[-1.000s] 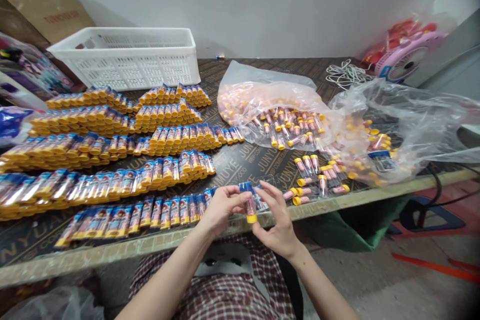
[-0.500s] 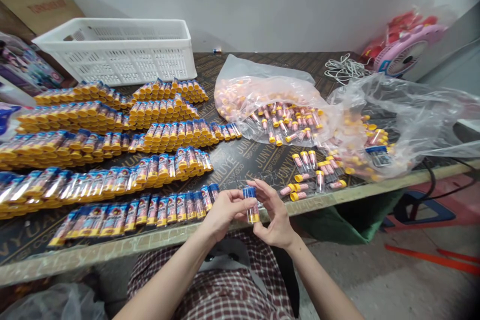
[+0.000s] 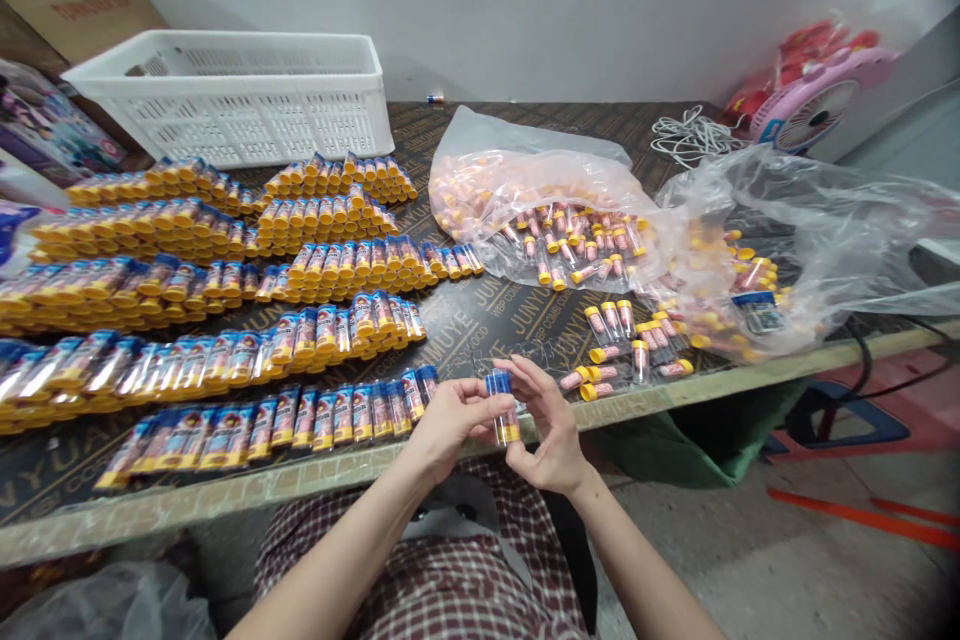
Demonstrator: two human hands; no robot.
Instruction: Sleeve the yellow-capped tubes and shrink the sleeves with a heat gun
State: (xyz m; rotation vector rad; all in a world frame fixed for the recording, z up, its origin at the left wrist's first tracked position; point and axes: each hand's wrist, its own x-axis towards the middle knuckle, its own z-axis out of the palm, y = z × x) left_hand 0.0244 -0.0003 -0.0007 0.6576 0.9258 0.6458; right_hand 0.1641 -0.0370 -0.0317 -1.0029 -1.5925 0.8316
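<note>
At the frame's lower centre, the left hand [image 3: 450, 417] and right hand [image 3: 546, 430] together pinch one small clear yellow-capped tube with a blue label [image 3: 502, 408] above the dark worktop [image 3: 480, 325] edge. Many labelled tubes in rows [image 3: 247, 320] fill the left; unlabelled tubes [image 3: 622, 350] and bagfuls in clear plastic bags [image 3: 555, 210] remain at right.
</note>
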